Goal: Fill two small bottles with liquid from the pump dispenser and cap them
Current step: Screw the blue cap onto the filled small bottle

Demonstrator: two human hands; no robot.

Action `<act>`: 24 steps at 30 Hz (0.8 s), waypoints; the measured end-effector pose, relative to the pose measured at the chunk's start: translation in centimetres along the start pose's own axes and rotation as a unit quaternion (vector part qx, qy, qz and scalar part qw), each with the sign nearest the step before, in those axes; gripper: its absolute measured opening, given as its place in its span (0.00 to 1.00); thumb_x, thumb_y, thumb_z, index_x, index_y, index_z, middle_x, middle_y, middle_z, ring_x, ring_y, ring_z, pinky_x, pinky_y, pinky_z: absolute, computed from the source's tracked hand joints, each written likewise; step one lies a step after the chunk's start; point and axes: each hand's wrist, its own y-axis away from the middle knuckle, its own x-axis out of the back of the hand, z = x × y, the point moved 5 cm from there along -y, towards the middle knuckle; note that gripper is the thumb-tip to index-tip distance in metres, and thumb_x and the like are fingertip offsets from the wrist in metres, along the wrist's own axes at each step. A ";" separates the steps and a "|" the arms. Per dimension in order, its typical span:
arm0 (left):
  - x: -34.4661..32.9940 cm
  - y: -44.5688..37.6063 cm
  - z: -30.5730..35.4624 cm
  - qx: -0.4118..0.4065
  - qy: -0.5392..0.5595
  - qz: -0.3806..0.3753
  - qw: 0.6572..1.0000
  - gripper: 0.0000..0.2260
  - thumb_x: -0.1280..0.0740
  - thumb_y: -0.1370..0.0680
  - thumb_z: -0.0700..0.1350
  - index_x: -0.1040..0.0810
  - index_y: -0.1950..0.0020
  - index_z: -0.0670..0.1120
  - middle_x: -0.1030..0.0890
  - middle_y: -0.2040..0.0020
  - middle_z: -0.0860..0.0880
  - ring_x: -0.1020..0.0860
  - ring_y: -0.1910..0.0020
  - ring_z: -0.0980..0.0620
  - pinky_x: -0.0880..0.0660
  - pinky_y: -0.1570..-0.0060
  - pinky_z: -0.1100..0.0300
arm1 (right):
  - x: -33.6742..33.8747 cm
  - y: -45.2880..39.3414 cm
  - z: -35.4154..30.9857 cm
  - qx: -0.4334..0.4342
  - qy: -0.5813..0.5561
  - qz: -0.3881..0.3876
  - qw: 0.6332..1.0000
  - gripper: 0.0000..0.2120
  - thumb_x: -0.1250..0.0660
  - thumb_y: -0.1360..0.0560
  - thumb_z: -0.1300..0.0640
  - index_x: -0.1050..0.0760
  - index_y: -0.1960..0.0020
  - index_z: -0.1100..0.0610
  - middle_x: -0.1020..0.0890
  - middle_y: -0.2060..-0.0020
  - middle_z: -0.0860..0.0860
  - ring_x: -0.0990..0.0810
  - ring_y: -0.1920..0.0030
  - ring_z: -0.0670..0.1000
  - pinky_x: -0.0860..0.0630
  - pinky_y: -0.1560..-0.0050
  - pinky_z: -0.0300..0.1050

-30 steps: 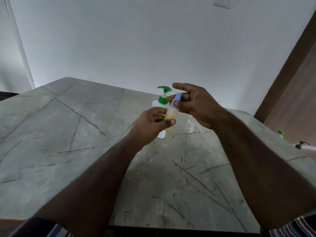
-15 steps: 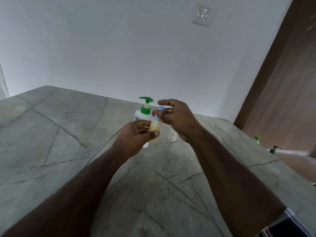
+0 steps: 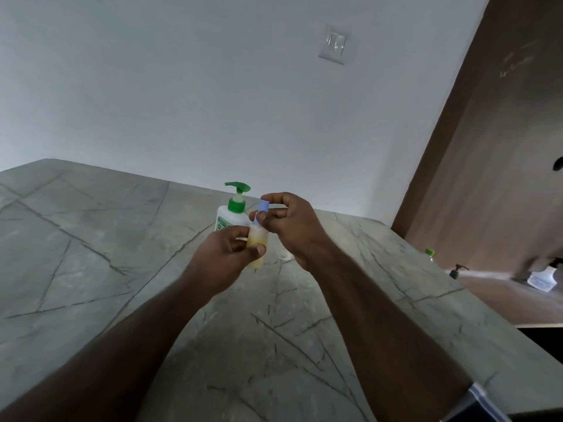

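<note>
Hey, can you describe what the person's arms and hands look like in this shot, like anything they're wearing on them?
Both forearms are bare from the bottom edge of the frame up to the wrist, with no sleeves showing. The left hand and right hand wear no gloves, and no rings, watch or bracelet can be seen. A bit of striped fabric shows at the lower right corner beside the right arm; whether it is a sleeve is unclear.

- White plastic pump dispenser bottle with green pump head (image 3: 230,215): green printed label on the front face, partly hidden behind the hands; lettering too small and blurred to read.
- White spray bottle at far right (image 3: 543,279): faint label print, illegible.
- No other text, numbers or signs are legible.
</note>
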 end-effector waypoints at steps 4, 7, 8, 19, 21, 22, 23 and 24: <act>0.0 0.0 -0.1 0.001 -0.049 0.024 0.999 0.17 0.27 0.23 0.48 0.21 0.36 0.47 0.16 0.45 0.52 0.17 0.48 0.54 0.20 0.47 0.56 | -0.6 0.0 0.2 0.015 0.015 0.047 0.999 0.16 0.26 0.26 0.61 0.25 0.41 0.54 0.16 0.44 0.55 0.16 0.47 0.52 0.20 0.42 0.49; -0.1 0.0 -0.2 0.013 -0.089 0.030 0.996 0.20 0.26 0.24 0.52 0.22 0.34 0.49 0.17 0.42 0.52 0.18 0.45 0.52 0.21 0.45 0.54 | -0.4 -0.1 0.2 0.016 0.025 0.043 0.999 0.20 0.24 0.27 0.60 0.25 0.37 0.55 0.17 0.44 0.53 0.16 0.47 0.51 0.20 0.46 0.44; -0.2 -0.1 -0.4 0.020 -0.089 0.022 0.996 0.21 0.26 0.25 0.53 0.23 0.34 0.49 0.17 0.42 0.52 0.18 0.45 0.53 0.22 0.46 0.55 | -0.1 -0.2 0.3 0.012 0.019 0.028 0.999 0.21 0.24 0.28 0.60 0.24 0.37 0.55 0.16 0.45 0.53 0.16 0.48 0.50 0.20 0.46 0.44; -0.5 -0.5 -1.2 0.049 -0.134 0.006 0.990 0.19 0.28 0.23 0.56 0.23 0.34 0.53 0.17 0.39 0.53 0.20 0.43 0.55 0.21 0.43 0.52 | 5.5 -4.2 3.5 0.017 0.113 0.035 0.993 0.16 0.25 0.27 0.59 0.23 0.41 0.55 0.13 0.56 0.55 0.15 0.51 0.59 0.19 0.52 0.53; -0.2 -0.6 -1.5 0.049 -0.141 0.018 0.989 0.17 0.28 0.23 0.54 0.22 0.35 0.52 0.17 0.40 0.53 0.20 0.44 0.55 0.23 0.47 0.57 | 4.9 -4.8 3.9 0.025 0.140 0.019 0.990 0.16 0.25 0.27 0.58 0.23 0.41 0.54 0.13 0.57 0.53 0.15 0.53 0.56 0.22 0.56 0.50; 0.0 -0.6 -1.5 0.047 -0.144 0.022 0.988 0.17 0.29 0.22 0.53 0.22 0.35 0.51 0.17 0.41 0.52 0.20 0.45 0.55 0.25 0.48 0.58 | 4.5 -5.0 4.2 0.028 0.149 0.013 0.988 0.16 0.25 0.27 0.58 0.23 0.41 0.54 0.13 0.57 0.53 0.15 0.54 0.54 0.22 0.57 0.48; 0.1 -0.6 -1.5 0.047 -0.146 0.025 0.988 0.16 0.29 0.22 0.52 0.22 0.35 0.51 0.17 0.41 0.52 0.20 0.45 0.55 0.26 0.49 0.58 | 4.1 -5.3 4.4 0.031 0.157 0.006 0.987 0.16 0.25 0.27 0.58 0.23 0.40 0.54 0.13 0.58 0.53 0.15 0.54 0.52 0.23 0.58 0.46; 0.1 -0.6 -1.5 0.046 -0.147 0.027 0.988 0.16 0.29 0.22 0.52 0.22 0.35 0.51 0.17 0.41 0.52 0.20 0.45 0.54 0.26 0.49 0.59 | 3.8 -5.5 4.5 0.033 0.163 -0.002 0.986 0.17 0.25 0.26 0.58 0.23 0.39 0.55 0.13 0.57 0.53 0.15 0.54 0.51 0.24 0.58 0.44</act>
